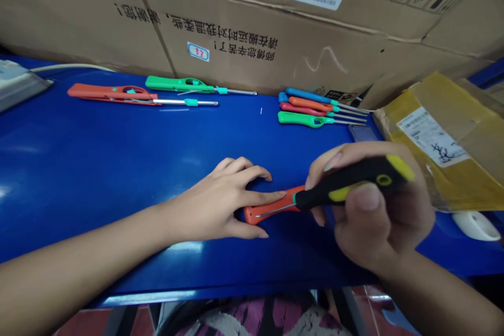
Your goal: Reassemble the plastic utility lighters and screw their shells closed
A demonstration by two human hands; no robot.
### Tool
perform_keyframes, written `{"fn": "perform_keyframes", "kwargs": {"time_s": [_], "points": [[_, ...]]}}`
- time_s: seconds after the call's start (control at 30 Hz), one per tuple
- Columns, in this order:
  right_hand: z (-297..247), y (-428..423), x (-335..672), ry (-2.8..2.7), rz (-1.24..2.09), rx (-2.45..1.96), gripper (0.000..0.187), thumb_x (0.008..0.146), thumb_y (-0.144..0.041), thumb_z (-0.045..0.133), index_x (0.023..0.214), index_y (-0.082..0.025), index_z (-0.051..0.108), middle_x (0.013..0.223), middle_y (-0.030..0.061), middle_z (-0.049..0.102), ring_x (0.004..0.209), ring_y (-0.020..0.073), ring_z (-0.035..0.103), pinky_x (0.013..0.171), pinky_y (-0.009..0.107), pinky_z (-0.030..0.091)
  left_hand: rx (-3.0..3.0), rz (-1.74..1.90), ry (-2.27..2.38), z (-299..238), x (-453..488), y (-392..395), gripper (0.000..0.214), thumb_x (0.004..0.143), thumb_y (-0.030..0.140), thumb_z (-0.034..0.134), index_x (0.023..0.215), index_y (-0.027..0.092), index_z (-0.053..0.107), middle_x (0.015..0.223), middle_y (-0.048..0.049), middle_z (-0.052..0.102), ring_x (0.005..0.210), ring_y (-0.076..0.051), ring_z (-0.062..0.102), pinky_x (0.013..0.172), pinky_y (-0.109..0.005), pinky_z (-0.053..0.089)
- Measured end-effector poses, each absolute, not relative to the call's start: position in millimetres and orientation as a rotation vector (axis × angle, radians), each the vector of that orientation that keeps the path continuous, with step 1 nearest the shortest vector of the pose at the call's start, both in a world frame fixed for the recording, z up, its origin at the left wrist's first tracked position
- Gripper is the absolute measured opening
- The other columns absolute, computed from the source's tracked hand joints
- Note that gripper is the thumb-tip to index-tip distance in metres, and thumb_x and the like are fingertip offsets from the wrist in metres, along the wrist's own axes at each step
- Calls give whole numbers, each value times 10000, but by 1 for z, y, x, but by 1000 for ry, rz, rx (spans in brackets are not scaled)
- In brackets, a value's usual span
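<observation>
My right hand is closed around the black and yellow handle of a screwdriver. Its thin metal shaft slants down to the left, over an orange gas lighter lying on the blue table. The tip appears to be at the lighter's left end, though I cannot tell whether it sits in a screw. My left hand steadies the lighter, index finger along its top and thumb by its near side; the other fingers are bent on the table. The lighter's far right part is hidden behind my right hand.
Behind lie an orange lighter and a green lighter, metal tubes pointing right. Several more lighters are grouped right of them, near a dark flat object. A large carton backs the table; a yellow-taped box and white object stand right.
</observation>
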State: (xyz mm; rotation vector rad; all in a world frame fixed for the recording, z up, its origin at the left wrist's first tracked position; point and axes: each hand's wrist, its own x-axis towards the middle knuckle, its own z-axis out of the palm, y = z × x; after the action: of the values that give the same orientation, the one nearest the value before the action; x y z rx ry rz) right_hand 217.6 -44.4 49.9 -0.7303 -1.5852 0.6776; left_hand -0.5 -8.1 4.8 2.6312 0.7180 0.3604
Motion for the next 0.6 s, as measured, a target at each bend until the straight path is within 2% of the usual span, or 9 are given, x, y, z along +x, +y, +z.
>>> {"fn": "perform_keyframes", "kwargs": {"time_s": [0.07,0.13,0.23,0.43,0.6], "points": [[49,-46,216,-1672,621,-728,187,904,-252,682,1077,-201,635,897,48,674,691,174,676,541,322,591,2620,359,698,6,-1,-7,477,872,611,682,1272,353,689,1373,-82,552,1200,-329,474,970,-470,378],[49,-46,214,-1726,608,-731,190,906,-249,678,1084,-205,630,901,49,673,694,177,681,601,352,608,2590,352,681,7,-2,-7,449,883,591,673,1266,357,694,1379,-80,549,1185,-324,479,966,-470,373],[52,-45,214,-1760,600,-759,178,915,-257,668,1084,-217,631,921,58,670,704,182,688,610,357,609,2569,358,659,7,-4,-7,396,913,541,652,1265,364,694,1391,-72,542,1173,-316,478,971,-474,362],[52,-47,212,-1786,574,-811,187,911,-299,672,1094,-273,645,948,49,679,698,193,684,599,367,607,2610,417,625,0,-7,-6,310,879,549,704,1068,310,763,1382,-73,542,1211,-325,465,983,-473,344],[49,-46,211,-1815,583,-814,209,898,-268,679,1103,-271,638,970,56,674,735,196,688,596,347,602,2621,432,630,-2,-7,-6,324,867,552,715,1082,314,759,1381,-76,547,1212,-326,465,983,-473,351]]}}
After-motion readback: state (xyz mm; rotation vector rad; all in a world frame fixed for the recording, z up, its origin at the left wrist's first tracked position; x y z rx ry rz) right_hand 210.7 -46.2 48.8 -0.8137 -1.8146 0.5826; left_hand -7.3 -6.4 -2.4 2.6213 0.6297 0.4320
